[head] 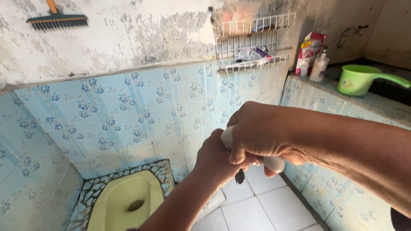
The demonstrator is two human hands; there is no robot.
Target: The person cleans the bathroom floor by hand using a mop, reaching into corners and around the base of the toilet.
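Note:
Both my hands meet in the middle of the view, above a white tiled floor. My right hand (257, 130) is wrapped around a white handle (273, 163) that shows at both ends of my fist. My left hand (216, 156) is closed just below and left of it, pressed against the same handle. A small dark part (239, 176) hangs beneath the hands; what it is cannot be made out.
A pale yellow squat toilet (124, 199) with a mosaic rim lies lower left. Blue flowered tiles cover the walls. A white wire rack (252, 42) hangs above. A green dipper (361, 79), a pump bottle (319, 66) and a red pouch (310, 51) stand on the ledge at right. A brush (58, 19) hangs upper left.

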